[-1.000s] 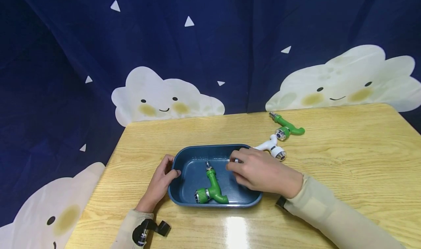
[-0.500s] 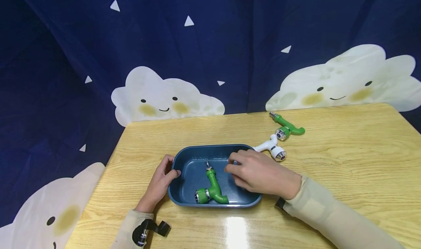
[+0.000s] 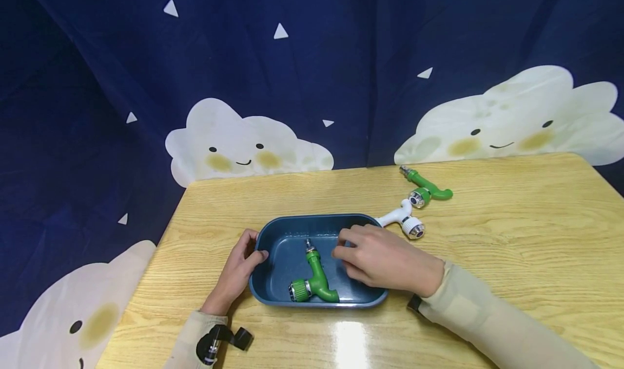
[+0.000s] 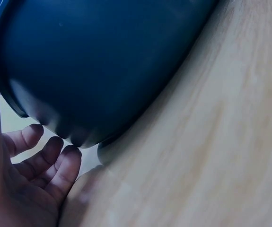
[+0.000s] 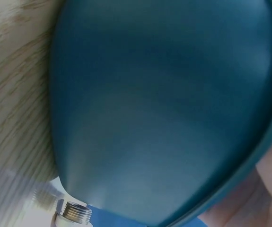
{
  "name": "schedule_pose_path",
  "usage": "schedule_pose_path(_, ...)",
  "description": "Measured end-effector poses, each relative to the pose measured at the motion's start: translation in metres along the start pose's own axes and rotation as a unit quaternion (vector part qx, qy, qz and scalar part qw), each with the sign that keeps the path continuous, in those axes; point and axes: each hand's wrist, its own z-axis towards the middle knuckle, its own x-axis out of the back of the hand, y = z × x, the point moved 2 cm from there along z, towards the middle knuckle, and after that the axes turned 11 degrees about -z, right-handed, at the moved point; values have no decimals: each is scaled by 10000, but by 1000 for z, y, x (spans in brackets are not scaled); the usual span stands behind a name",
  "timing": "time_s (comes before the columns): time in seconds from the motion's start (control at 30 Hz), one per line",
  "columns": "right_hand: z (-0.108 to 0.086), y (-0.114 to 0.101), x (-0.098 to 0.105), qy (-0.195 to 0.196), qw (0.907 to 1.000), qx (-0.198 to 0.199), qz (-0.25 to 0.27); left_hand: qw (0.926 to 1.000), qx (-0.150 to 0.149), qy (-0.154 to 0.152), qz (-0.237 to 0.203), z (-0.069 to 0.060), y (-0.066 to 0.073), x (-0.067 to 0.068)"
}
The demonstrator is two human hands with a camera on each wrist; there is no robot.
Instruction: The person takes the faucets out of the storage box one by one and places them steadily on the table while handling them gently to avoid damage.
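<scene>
A dark blue plastic basin [image 3: 283,222] stands on the table, with a green tap [image 3: 318,277] lying inside it. My left hand [image 3: 237,269] holds the basin's left end, thumb over the rim. In the left wrist view the bent fingers [image 4: 68,165] meet its outer wall. Across the right end reaches my right hand [image 3: 382,258], its bent fingers down inside the basin, right of the green tap. Whether anything is between those fingers is hidden. The right wrist view shows mostly the basin's outer wall [image 5: 150,118].
Behind the right hand lies a white tap [image 3: 402,217], partly hidden by the basin and hand. A second green tap [image 3: 429,187] lies beyond it, close to the white one. Wooden table [image 3: 512,222] extends to the right; a dark blue curtain [image 3: 341,60] hangs behind.
My right hand has shifted very slightly left and down within the basin. The left hand, basin and taps stay where they were.
</scene>
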Motion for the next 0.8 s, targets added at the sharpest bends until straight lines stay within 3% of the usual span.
schedule_pose_path(0.8, 4, -8, -3, -3, 9999, 149, 78, 9999, -87, -51, -48, 0, 0, 0)
